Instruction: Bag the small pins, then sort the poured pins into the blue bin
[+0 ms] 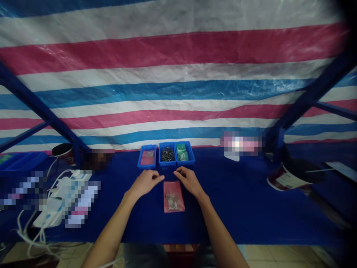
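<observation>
2 hands: your L hand (145, 183) and R hand (189, 181) are both palm-down at 12 o'clock from your lap, fingers loosely curled, released, grasping nothing. Can't tell if they rest on the table or hover.

Bag: pink translucent bag (174, 197) lies flat on the blue table cover (237, 208), at 6 o'clock from your hands, just below the fingertips of both, not touching. Small parts show inside, too blurry to ID.

Bins: 3 blue plastic bins in a row at 12 o'clock, L to R:
- left bin (147, 167): holds a pink bag (147, 158)
- middle bin (167, 164): holds loose black pins or screws (167, 154), exact type unclear
- right bin (190, 152): holds green packets (182, 152)

Rest: white power strip (58, 201) w/ white cables (30, 238) at 9 o'clock, dark-topped bucket (290, 176) at 3 o'clock, striped tarp (178, 96) behind. Pixelated patches at 9 and 2 o'clock, can't ID.

Risk: bins sit nearly touching, so a rushed reach could bump the row and spill the loose pins. Bag sits right under your fingers, so a careless sweep could shove it or tear it.
</observation>
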### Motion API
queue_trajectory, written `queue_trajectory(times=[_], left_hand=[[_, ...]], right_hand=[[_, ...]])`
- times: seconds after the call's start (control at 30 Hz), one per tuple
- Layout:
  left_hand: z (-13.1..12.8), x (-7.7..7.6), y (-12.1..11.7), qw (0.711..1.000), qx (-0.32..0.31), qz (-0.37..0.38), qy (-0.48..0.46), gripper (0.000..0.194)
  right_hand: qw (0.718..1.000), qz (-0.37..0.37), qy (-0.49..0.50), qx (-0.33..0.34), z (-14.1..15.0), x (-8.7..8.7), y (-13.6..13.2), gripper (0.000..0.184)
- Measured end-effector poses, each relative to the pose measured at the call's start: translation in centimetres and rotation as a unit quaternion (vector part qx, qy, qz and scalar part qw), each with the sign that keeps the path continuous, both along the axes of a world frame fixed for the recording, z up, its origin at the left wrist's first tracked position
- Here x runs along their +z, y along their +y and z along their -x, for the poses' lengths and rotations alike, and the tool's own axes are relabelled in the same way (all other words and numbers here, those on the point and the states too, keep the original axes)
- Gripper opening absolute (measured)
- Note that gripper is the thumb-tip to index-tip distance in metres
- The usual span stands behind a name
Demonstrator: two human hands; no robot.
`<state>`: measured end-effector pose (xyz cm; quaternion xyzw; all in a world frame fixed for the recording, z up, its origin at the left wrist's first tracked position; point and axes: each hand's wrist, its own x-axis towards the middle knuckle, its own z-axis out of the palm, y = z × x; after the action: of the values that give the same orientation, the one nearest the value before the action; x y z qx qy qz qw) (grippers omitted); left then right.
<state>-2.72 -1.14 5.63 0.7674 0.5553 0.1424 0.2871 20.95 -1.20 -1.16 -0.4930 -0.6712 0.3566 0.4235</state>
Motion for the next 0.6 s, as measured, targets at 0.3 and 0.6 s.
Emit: queue_trajectory(times=[0.3,0.6], left_hand=[[-0.5,-2.9,-3.2,0.997,-0.028,0.057,-0.032,0.037],[-1.6,-0.7,-4.6,0.996,-0.022,0.023,-0.079,0.03]], right_hand=[[1.0,0.006,-0.007,-0.005,0.2,-0.1,0.1,0.029],[1.0,0.01,0.008,-0.003,0.0,-0.2,0.1,0.033]])
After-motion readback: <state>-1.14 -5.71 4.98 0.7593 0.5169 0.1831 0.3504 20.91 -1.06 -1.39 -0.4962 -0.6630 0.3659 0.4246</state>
